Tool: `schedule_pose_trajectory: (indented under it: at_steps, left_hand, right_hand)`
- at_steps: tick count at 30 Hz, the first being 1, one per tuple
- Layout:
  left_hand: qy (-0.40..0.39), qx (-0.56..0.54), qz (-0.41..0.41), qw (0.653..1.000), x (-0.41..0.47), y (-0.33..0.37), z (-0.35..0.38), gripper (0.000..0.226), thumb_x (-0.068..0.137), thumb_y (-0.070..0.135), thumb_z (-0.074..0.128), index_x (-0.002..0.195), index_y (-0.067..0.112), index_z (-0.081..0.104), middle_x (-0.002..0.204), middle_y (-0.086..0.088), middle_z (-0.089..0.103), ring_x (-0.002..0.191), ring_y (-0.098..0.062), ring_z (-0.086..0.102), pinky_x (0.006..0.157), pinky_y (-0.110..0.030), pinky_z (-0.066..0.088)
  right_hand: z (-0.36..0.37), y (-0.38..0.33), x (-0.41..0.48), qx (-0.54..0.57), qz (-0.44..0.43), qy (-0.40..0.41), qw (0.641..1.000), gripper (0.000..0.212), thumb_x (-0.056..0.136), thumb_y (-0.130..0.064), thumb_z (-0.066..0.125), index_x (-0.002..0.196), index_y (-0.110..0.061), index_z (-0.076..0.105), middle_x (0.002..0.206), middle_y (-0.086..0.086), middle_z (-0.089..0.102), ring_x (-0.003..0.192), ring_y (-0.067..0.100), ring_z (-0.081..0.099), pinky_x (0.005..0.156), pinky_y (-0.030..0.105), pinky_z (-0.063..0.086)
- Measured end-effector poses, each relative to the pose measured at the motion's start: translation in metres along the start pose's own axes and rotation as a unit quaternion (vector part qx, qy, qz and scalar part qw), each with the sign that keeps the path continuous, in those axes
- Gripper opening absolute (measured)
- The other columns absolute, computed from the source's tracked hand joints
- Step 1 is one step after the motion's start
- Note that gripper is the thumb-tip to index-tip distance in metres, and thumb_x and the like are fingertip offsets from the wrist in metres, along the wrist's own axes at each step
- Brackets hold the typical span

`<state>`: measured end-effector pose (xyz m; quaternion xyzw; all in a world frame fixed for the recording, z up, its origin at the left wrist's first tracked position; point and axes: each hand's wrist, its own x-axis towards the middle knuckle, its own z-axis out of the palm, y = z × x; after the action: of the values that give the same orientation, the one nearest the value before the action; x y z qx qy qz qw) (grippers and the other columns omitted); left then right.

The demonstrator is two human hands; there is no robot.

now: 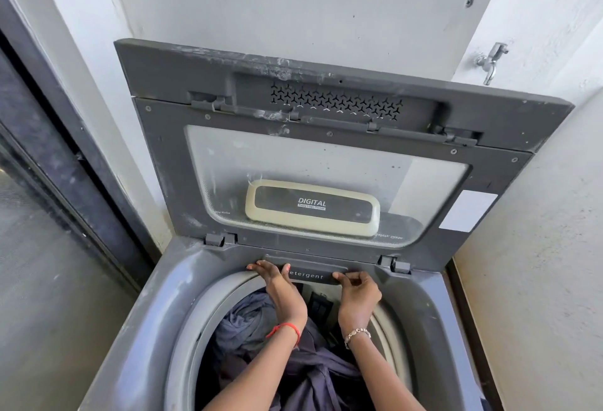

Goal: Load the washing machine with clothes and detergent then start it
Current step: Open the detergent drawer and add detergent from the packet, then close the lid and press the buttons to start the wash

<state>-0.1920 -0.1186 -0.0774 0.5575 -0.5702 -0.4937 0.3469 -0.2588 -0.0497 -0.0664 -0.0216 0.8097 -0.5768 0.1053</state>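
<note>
A grey top-loading washing machine point(153, 306) stands with its lid point(326, 149) raised against the wall. Dark blue and grey clothes point(248, 322) fill the drum. At the back rim sits a dark drawer marked "detergent" point(310, 275). My left hand point(277, 283) lies on the drawer's left end with fingers stretched flat over its edge. My right hand point(357, 290) has its fingers curled round the drawer's right end. Both forearms reach over the clothes.
A metal tap point(489, 61) sticks out of the white wall at the upper right. A dark sliding door frame point(65, 149) runs along the left. A plastered wall point(538, 247) closes in on the right of the machine.
</note>
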Motion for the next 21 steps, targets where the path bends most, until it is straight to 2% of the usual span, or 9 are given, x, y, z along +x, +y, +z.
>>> schedule_pose_trajectory:
  at_steps: [4,6,8,11,13,16,18,21]
  left_hand:
    - [-0.021,0.033,0.005,0.999,-0.001,0.006,-0.006,0.055,0.099,0.007,0.037,0.143,-0.012,0.011,0.153,-0.027,-0.008,0.142,-0.034,0.020,0.105,-0.021,0.020]
    - [-0.038,0.032,-0.007,0.999,-0.002,0.011,-0.009,0.059,0.099,0.011,0.037,0.143,-0.012,0.004,0.153,-0.028,-0.010,0.144,-0.035,0.010,0.115,-0.032,0.016]
    - [-0.036,0.088,-0.010,0.995,-0.006,0.019,-0.011,0.069,0.099,0.020,0.040,0.142,-0.013,-0.003,0.151,-0.031,-0.013,0.144,-0.039,-0.001,0.117,-0.041,0.010]
    - [0.003,0.166,0.104,0.981,-0.012,0.037,-0.016,0.082,0.096,0.029,0.046,0.142,-0.007,-0.011,0.151,-0.030,-0.015,0.142,-0.042,-0.007,0.115,-0.049,0.010]
    - [0.001,0.176,0.221,0.959,-0.014,0.056,-0.023,0.084,0.094,0.038,0.041,0.145,0.006,-0.018,0.152,-0.021,-0.018,0.142,-0.033,-0.015,0.113,-0.051,0.001]
    - [0.002,0.161,0.373,0.914,-0.010,0.102,-0.037,0.079,0.090,0.050,0.029,0.143,0.026,-0.025,0.154,-0.012,-0.019,0.141,-0.018,-0.024,0.111,-0.047,-0.011]
    - [0.018,0.155,0.448,0.880,-0.005,0.142,-0.047,0.080,0.091,0.047,0.032,0.143,0.025,-0.025,0.154,-0.011,-0.019,0.143,-0.020,-0.021,0.113,-0.046,-0.013]
    - [0.067,0.208,0.536,0.815,-0.002,0.202,-0.062,0.078,0.092,0.045,0.032,0.147,0.017,-0.015,0.155,-0.016,-0.009,0.145,-0.027,-0.010,0.113,-0.052,-0.008]
  right_hand:
    - [-0.005,-0.007,0.001,-0.036,-0.004,-0.021,0.999,0.017,0.071,-0.002,0.075,0.063,0.001,0.061,0.056,0.008,0.055,0.052,0.018,0.040,0.046,0.012,0.036]
    - [-0.010,-0.014,0.004,-0.072,-0.010,-0.042,0.996,0.018,0.070,-0.005,0.077,0.063,0.000,0.061,0.055,0.006,0.055,0.053,0.018,0.045,0.045,0.014,0.033]
    - [-0.013,-0.022,0.004,-0.085,-0.011,-0.059,0.995,0.016,0.071,-0.006,0.076,0.066,0.001,0.063,0.057,0.006,0.057,0.056,0.018,0.049,0.048,0.018,0.033]
    - [-0.019,-0.043,-0.001,-0.063,-0.038,-0.065,0.995,0.015,0.076,-0.011,0.073,0.068,-0.003,0.064,0.061,0.004,0.062,0.061,0.019,0.056,0.057,0.025,0.038]
    - [-0.025,-0.068,-0.008,-0.053,-0.119,-0.049,0.990,0.016,0.080,-0.017,0.070,0.069,-0.007,0.063,0.065,0.003,0.064,0.064,0.019,0.058,0.056,0.024,0.039]
    - [-0.039,-0.119,-0.018,-0.017,-0.276,-0.022,0.961,0.009,0.085,-0.016,0.064,0.079,-0.009,0.063,0.073,0.000,0.064,0.069,0.016,0.058,0.061,0.008,0.038]
    - [-0.048,-0.158,-0.023,0.006,-0.383,0.011,0.924,0.006,0.087,-0.014,0.061,0.086,-0.008,0.062,0.084,0.002,0.063,0.079,0.017,0.058,0.068,0.010,0.041]
    - [-0.059,-0.211,-0.022,-0.013,-0.528,0.082,0.845,0.016,0.088,-0.012,0.057,0.102,-0.004,0.060,0.104,0.010,0.061,0.104,0.019,0.050,0.091,0.022,0.039]
